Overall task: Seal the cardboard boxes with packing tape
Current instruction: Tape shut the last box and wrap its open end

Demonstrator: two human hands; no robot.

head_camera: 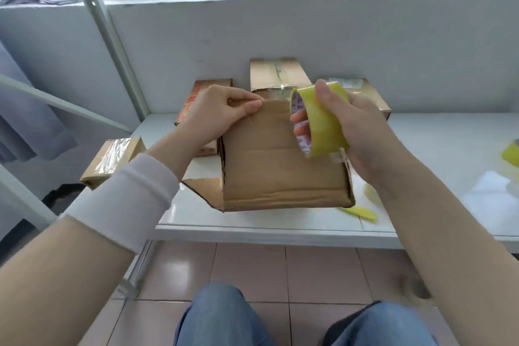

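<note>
While the right hand [362,132] gripped the yellow tape roll [320,121], its thumb pressed on the roll's outer face and its fingers [300,121] curled through the core. The roll was held tilted just above the right part of the cardboard box [280,166]; whether it touched the cardboard could not be told. A short pale end of tape hung from the roll's lower edge near the box's right side.

The left hand [216,115] pinched the far left corner of the box's top panel between thumb and curled fingers. That box stood on the white table [421,177], near its front edge, with one side flap [203,191] spread open to the left. A white cuff [134,199] wrapped the left forearm.

Behind it, against the wall, stood a red-printed box [202,93], a taller taped box [278,73] and a labelled box [365,93]. A small box [112,160] covered in shiny tape sat to the left of the table. A yellow tape scrap [362,212] lay on the table just beside the box's front right corner, and another yellow piece [511,153] showed at the right edge of view.
</note>
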